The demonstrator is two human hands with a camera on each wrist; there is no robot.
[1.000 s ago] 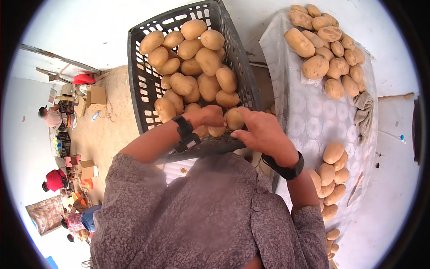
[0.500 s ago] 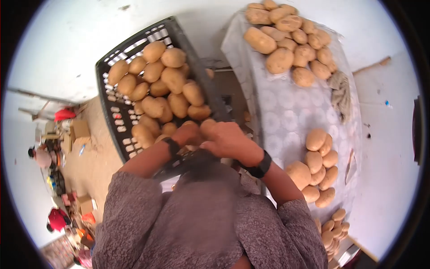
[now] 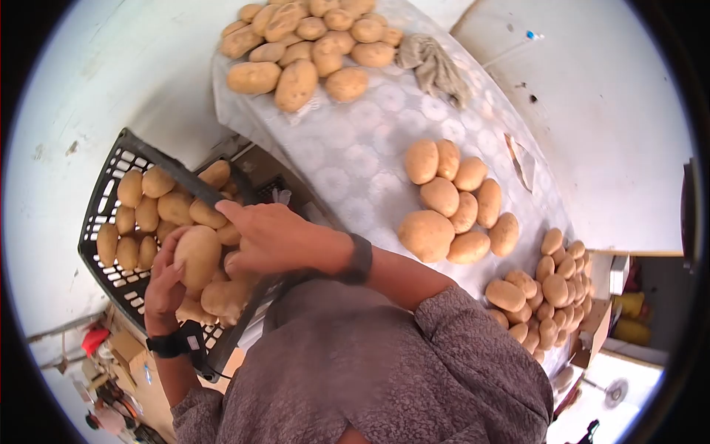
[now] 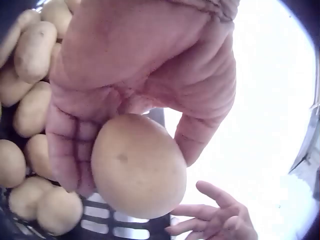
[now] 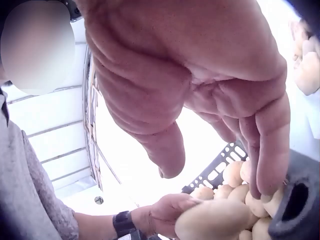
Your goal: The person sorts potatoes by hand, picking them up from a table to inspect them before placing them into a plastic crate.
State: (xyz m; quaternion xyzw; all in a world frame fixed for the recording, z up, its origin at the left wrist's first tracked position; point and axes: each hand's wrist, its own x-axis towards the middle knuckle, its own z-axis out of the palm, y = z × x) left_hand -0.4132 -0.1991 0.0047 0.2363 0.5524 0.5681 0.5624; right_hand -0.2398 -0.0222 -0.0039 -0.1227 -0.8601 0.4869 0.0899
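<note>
In the head view the left hand (image 3: 164, 285) grips a large smooth potato (image 3: 198, 257) over the black crate (image 3: 111, 285); the left wrist view shows that potato (image 4: 139, 167) between thumb and fingers. The right hand (image 3: 275, 235) is above the crate's near side, just right of the held potato. Nothing is between its spread thumb and fingers in the right wrist view, where the hand (image 5: 200, 85) hangs above the crate rim (image 5: 305, 175). More potatoes (image 3: 175, 209) fill the crate.
A table with a patterned cover (image 3: 355, 159) stands to the right. On it lie a back pile of potatoes (image 3: 297, 85), a middle group (image 3: 440, 196), a right-hand pile (image 3: 555, 290) and a grey cloth (image 3: 436, 66). A cardboard box (image 3: 127, 348) is at lower left.
The view has swung toward the table, so the crate sits farther left. The hands have moved apart, and a large potato is now raised in the left hand.
</note>
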